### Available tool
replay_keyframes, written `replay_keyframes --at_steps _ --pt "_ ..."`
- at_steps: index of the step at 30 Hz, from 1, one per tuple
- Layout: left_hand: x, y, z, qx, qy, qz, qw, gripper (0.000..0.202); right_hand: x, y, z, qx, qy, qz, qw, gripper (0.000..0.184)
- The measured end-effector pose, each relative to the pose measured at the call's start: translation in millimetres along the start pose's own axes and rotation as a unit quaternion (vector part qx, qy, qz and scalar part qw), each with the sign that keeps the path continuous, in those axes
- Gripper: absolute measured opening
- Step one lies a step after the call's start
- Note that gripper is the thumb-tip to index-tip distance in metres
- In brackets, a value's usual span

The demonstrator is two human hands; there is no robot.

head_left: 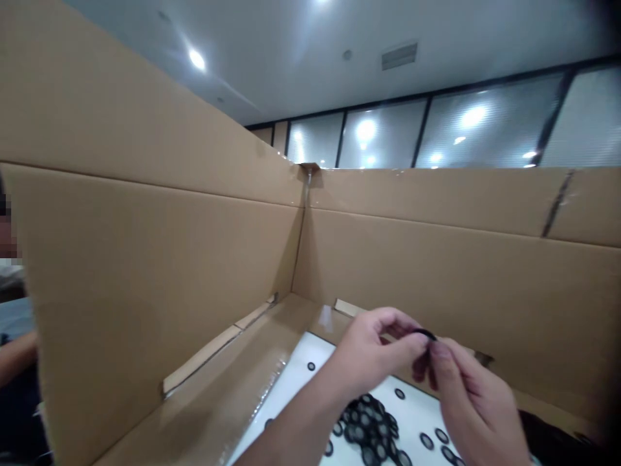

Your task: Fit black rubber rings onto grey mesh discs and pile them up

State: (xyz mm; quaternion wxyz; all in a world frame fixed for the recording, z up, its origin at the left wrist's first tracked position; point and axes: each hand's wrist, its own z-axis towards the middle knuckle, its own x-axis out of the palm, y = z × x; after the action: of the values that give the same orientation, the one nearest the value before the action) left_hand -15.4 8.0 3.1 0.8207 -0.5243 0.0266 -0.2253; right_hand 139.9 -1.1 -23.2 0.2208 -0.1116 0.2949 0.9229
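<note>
Both my hands meet low in the view, inside a large cardboard box (pixel 160 259). My left hand (pixel 373 349) and my right hand (pixel 466 395) pinch the same small black ring (pixel 424 334) between their fingertips, held a little above the box floor. Below them a white sheet (pixel 301 382) covers the floor, and several black rings (pixel 369 427) lie on it in a heap and scattered singly. My forearms hide part of the heap.
Tall cardboard walls rise on the left and at the back, with a corner seam (pixel 305 194) between them. Another person's arm (pixel 14 356) shows at the far left, outside the box. Glass partitions (pixel 436 129) and ceiling lights are behind.
</note>
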Motion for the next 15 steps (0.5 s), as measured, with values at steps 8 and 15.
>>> replay_keyframes --at_steps 8,15 --pt "-12.5 -15.4 -9.5 0.009 0.031 0.102 0.994 0.019 -2.8 10.0 4.8 0.041 0.063 0.023 0.997 0.043" --pt "-7.9 -9.5 -9.4 0.044 0.049 0.145 0.987 0.024 -3.1 10.0 1.3 0.014 -0.007 0.025 1.0 0.041"
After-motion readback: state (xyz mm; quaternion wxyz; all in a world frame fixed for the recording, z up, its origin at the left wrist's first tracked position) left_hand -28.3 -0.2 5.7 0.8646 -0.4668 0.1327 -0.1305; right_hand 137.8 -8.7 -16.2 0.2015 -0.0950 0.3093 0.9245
